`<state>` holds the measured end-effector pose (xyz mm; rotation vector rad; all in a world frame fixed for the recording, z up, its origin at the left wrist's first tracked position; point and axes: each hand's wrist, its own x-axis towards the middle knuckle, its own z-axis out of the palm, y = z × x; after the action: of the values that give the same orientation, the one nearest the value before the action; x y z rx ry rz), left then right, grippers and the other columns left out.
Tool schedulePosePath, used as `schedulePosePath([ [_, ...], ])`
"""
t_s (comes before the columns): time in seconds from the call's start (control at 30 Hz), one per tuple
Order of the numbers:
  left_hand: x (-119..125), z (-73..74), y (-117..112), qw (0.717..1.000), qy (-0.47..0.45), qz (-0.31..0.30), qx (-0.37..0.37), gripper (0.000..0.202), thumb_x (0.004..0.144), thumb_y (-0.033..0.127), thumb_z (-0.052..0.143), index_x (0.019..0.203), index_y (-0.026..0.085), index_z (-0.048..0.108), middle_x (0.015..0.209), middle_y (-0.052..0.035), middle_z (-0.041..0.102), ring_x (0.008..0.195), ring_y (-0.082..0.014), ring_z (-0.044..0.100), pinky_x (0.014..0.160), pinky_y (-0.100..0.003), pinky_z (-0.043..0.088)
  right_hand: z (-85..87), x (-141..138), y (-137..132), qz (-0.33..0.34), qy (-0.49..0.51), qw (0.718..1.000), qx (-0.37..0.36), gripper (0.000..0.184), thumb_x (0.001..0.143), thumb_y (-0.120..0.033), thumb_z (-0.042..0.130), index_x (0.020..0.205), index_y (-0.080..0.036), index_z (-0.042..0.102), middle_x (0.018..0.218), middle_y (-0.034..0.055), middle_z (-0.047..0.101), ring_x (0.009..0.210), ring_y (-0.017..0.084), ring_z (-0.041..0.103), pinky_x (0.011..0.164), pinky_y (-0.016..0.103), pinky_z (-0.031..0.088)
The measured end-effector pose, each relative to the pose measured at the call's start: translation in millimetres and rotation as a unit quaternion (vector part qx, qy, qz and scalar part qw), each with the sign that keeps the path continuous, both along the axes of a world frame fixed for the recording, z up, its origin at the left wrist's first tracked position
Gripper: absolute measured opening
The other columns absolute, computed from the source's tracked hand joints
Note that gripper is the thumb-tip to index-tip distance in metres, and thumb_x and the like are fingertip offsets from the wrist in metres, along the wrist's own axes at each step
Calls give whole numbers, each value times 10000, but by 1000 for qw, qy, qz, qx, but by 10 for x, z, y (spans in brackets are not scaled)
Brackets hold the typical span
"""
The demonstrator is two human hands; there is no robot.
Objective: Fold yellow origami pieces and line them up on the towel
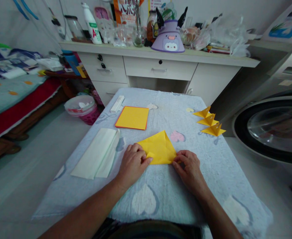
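A yellow sheet of origami paper, partly folded with creases across it, lies on the cloth-covered table in front of me. My left hand grips its left corner, thumb along the lower edge and fingers curled on top. At the lower right corner my right hand pinches the paper between thumb and fingers. Beyond my left hand sits a stack of square paper, yellow on top with a red-orange edge showing. Several folded yellow paper pieces with pointed tips stand in an overlapping row at the table's right side.
The table's blue cloth has heart patterns. On its left lie a folded pale cloth or tissue and a small white box. Behind stands a white cabinet with cluttered top; a pink bin is left, a washing machine right.
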<state>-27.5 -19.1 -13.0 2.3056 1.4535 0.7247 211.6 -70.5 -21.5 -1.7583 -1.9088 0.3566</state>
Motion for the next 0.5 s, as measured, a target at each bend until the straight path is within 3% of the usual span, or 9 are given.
schedulePosePath([
  [0.23, -8, 20, -19, 1000, 13, -9, 2, 151, 873, 199, 546, 737, 188, 609, 880, -46, 565, 880, -215, 508, 811, -381, 434, -14, -17, 8, -21, -8, 1000, -8, 105, 846, -263, 582, 819, -223, 676, 1032, 72, 620, 1010, 258, 524, 899, 448, 368],
  [0.5, 24, 20, -14, 999, 42, 9, 6, 154, 873, 202, 562, 724, 189, 597, 861, -52, 562, 870, -227, 502, 801, -395, 426, -18, -27, 12, -29, -3, 1000, -7, 88, 837, -262, 603, 820, -218, 677, 1025, 72, 621, 1001, 267, 522, 901, 455, 368],
])
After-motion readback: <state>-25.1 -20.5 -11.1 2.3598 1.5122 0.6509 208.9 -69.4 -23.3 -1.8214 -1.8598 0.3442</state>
